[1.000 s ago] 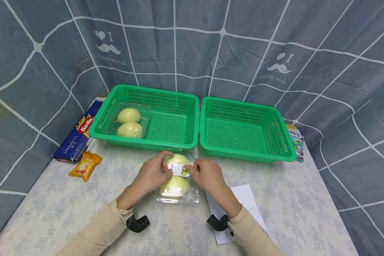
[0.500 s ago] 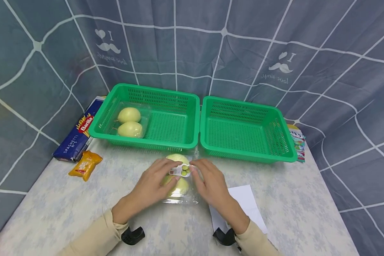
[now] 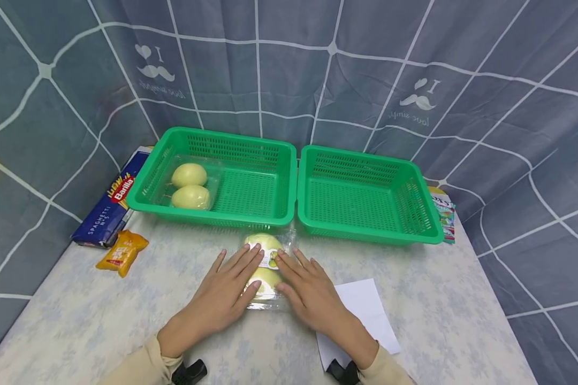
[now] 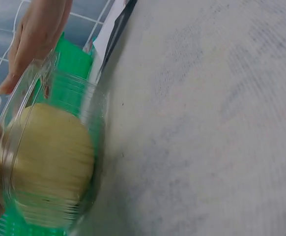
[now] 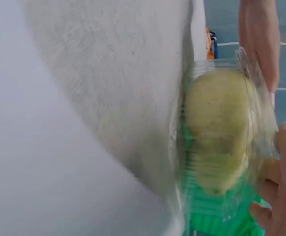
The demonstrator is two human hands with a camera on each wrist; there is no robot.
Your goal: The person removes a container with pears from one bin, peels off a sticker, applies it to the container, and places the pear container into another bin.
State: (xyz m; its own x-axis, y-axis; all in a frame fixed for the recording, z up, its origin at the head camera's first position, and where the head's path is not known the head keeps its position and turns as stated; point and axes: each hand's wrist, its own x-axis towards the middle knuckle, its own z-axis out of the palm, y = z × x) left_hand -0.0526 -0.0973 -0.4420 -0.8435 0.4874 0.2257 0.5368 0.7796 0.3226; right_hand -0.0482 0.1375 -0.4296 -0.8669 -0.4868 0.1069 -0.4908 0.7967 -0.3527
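A clear plastic clamshell box (image 3: 270, 306) with two pale yellow-green melons (image 3: 265, 243) lies on the table in front of the left basket. On its lid is a white label (image 3: 268, 259) with a picture of green fruit, partly covered by fingers. My left hand (image 3: 226, 291) rests on the box's left side, fingers straight and spread. From the right, my right hand (image 3: 313, 294) lies with its straight fingertips on the label and lid. In the right wrist view, both melons (image 5: 219, 105) show through the clear wall.
Two green baskets (image 3: 212, 216) stand side by side at the back. The left one holds another boxed pair of melons (image 3: 191, 197). A spaghetti box (image 3: 108, 206) and orange snack bag (image 3: 122, 252) lie at left, a white paper sheet (image 3: 378, 315) at right, a colourful packet (image 3: 445, 216) beyond the right basket.
The label, first pinched between the fingers of both hands above the box, now lies on the lid. Both hands have let go of it and flattened out over the box.
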